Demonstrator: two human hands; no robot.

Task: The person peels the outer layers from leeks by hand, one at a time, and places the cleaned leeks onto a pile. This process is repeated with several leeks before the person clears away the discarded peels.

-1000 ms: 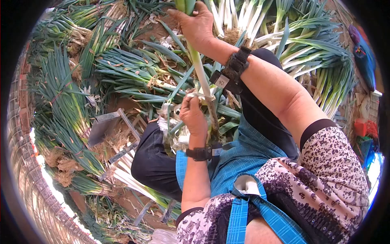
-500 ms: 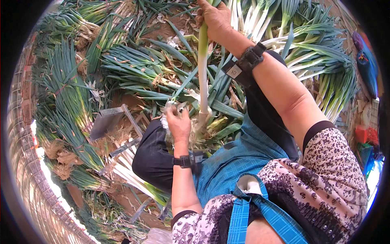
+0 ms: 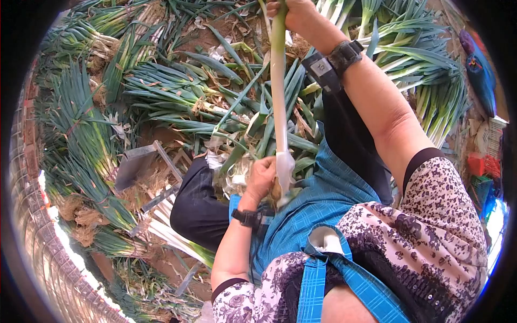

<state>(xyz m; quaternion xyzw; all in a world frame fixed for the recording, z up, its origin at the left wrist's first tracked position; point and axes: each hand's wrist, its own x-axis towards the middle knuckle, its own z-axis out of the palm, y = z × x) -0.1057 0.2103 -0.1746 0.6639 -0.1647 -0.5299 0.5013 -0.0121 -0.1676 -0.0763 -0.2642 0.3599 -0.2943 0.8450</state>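
My right hand (image 3: pixel 298 16) is closed around the green upper part of a long leek (image 3: pixel 278 91), near the top of the view. The leek hangs almost upright, with its white stem downward and its root end over the blue checked apron. At the lower stem, my left hand (image 3: pixel 262 176) is closed with its fingertips pressed against the leek, where a pale loose layer of skin (image 3: pixel 285 164) bulges out. The fingers partly hide what they pinch. Peeled scraps (image 3: pixel 235 175) lie just left of that hand.
Bundles of green leeks (image 3: pixel 81 124) lie at the left, and more leeks (image 3: pixel 425 59) are spread at the upper right. A metal frame with a flat plate (image 3: pixel 134 167) stands left of my knee. White leek stems (image 3: pixel 172 229) lie below it.
My left hand has moved right from the scraps to the lower stem and closed there. The leek's root end has shifted down and right, and loose skin now bulges at it.
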